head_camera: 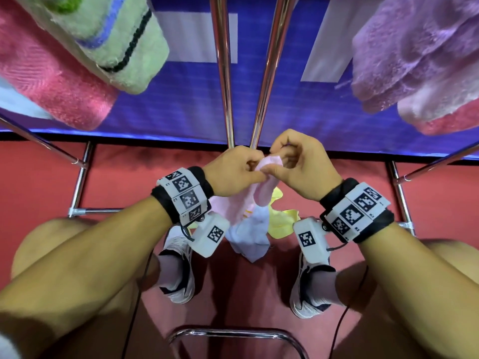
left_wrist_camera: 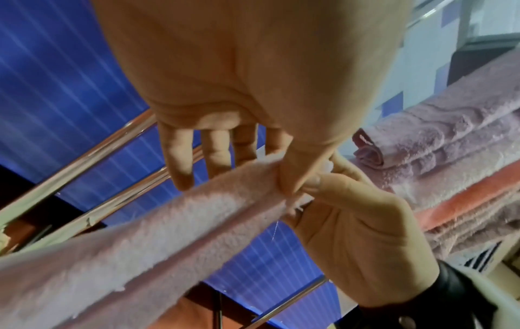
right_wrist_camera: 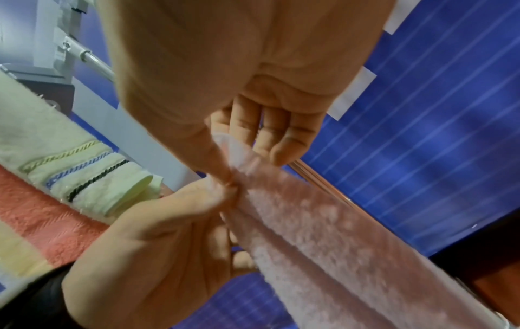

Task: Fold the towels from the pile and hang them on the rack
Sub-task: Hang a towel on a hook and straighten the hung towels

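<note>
At the bottom of the head view a curved chrome bar [head_camera: 228,255] crosses the frame, with two shoes [head_camera: 178,270] on the red floor [head_camera: 39,182] above it. Mid-frame, the left hand [head_camera: 233,172] and right hand [head_camera: 303,167] meet at one corner of a pale pink towel [head_camera: 261,187]; each hand's thumb and forefinger are clamped on that corner, the other fingers [left_wrist_camera: 180,155] hanging loosely curled. The towel droops from the hands toward a small pile of towels [head_camera: 259,229], light blue and yellow, on the floor between the feet. Beyond the hands, two chrome rack rods [head_camera: 223,73] run up the centre of the frame. At upper left a folded pink towel [head_camera: 49,73] and a green striped towel [head_camera: 116,35] hang on the rack; at upper right, a stack of lilac and pink towels [head_camera: 414,53]. Behind all is a blue wall [head_camera: 181,99]
</note>
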Available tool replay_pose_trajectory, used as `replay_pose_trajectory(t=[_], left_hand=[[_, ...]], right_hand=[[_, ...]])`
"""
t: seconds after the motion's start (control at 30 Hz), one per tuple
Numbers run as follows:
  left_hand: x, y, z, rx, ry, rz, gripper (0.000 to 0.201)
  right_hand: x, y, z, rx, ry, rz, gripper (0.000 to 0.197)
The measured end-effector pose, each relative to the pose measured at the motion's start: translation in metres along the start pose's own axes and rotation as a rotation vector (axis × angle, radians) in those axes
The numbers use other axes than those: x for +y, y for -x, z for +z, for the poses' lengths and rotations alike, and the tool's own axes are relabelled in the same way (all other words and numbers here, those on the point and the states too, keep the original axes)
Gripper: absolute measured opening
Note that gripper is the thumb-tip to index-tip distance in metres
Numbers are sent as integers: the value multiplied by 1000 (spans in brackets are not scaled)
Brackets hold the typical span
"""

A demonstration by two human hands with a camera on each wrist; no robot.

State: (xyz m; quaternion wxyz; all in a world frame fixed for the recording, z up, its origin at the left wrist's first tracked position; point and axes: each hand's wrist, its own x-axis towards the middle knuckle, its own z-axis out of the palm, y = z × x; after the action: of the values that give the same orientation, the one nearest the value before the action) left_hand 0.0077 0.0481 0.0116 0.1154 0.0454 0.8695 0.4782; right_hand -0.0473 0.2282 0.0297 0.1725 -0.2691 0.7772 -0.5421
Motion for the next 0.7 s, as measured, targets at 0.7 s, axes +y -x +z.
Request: replay_pose_trajectory(t=[0.7], left_hand=[[17, 0, -25, 247, 406, -176, 10]], right_hand=[[29, 4, 8, -198, 275, -16, 24]])
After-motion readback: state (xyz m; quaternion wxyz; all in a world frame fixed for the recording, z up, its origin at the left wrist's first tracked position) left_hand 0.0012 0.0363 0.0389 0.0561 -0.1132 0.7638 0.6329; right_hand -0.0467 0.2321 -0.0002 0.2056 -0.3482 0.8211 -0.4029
